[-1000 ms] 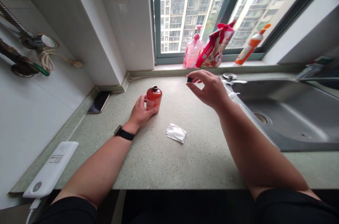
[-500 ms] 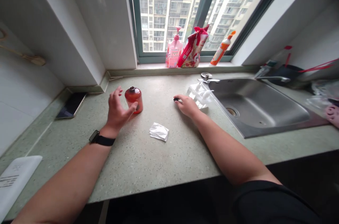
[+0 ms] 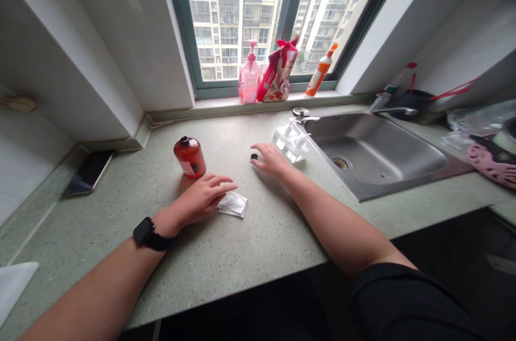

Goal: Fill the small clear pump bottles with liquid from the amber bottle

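Note:
My left hand (image 3: 203,197) is open, fingers stretched out, at the left edge of a folded white tissue (image 3: 234,204). Whether it touches the tissue I cannot tell. Just behind that hand stands a reddish-brown bottle (image 3: 190,157), upright and uncapped. A small black cap (image 3: 253,156) sits on the counter between the parted thumb and fingers of my right hand (image 3: 271,160). Beside the right hand are two clear bottles with white pump tops (image 3: 296,146), partly behind it.
A steel sink (image 3: 403,179) with a faucet is set into the counter (image 3: 242,255) on the right. On the windowsill are a pink pump bottle (image 3: 250,80), a red bag (image 3: 279,75) and an orange-and-white bottle (image 3: 320,75). A phone (image 3: 87,173) lies at the left.
My left hand has moved from beside the brown bottle down and right to the tissue. My right fingers have parted, letting go of the black cap. The view has shifted slightly to the right.

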`<state>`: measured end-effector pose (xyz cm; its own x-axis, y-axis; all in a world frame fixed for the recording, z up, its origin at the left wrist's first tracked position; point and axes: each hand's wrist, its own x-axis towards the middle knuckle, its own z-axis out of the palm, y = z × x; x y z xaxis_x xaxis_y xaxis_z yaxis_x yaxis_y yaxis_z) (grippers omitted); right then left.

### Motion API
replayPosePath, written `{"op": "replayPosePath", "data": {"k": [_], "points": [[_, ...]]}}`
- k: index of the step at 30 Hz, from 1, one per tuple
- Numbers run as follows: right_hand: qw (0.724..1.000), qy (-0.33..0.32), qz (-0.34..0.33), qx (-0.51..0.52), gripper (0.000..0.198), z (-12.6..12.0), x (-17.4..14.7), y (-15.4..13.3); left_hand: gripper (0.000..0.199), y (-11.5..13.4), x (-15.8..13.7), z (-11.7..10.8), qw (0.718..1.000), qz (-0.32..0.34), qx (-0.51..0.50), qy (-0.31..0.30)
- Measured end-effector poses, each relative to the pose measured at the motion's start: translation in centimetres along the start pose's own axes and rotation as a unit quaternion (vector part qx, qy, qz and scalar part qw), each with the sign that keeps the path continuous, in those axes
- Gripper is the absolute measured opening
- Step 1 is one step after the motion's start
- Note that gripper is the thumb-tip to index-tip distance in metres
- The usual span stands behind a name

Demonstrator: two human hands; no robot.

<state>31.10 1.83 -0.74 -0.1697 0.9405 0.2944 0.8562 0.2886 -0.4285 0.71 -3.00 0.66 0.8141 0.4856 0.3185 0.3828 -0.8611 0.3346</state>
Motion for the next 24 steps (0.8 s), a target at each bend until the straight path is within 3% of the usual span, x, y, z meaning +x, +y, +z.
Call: {"op": "replayPosePath", "data": {"k": [2, 6, 11, 14, 19, 24], "points": [[0.999, 0.041, -0.022, 0.017, 0.037, -1.2, 0.0, -0.3, 0.032, 0.1, 0.1, -0.1, 0.999, 0.013, -0.014, -0.028], [0.979, 0.194, -0.052, 0.03, 0.026, -4.8, 0.0, 0.0, 0.021, -0.1, -0.1, -0.4, 0.999, 0.015, -0.031, -0.029], [0.949, 0.315, 0.016, -0.008, 0.025, -8.9, -0.1, 2.8, 0.014, 0.0, -0.2, -0.7, 0.998, 0.012, -0.054, -0.019], [0.954, 0.291, 0.054, -0.045, 0.028, -10.5, -0.5, 4.8, 0.017, 0.4, 0.0, -0.9, 0.998, 0.011, -0.057, -0.027], [0.978, 0.143, 0.136, -0.075, 0.032, -12.0, -1.8, 7.2, 0.023, 0.7, 0.1, -1.3, 0.998, 0.002, -0.07, -0.007], [0.984, 0.094, 0.121, -0.085, 0.028, -12.2, -2.1, 8.6, 0.026, 0.2, -0.1, -1.0, 0.997, -0.015, -0.071, 0.02]]}}
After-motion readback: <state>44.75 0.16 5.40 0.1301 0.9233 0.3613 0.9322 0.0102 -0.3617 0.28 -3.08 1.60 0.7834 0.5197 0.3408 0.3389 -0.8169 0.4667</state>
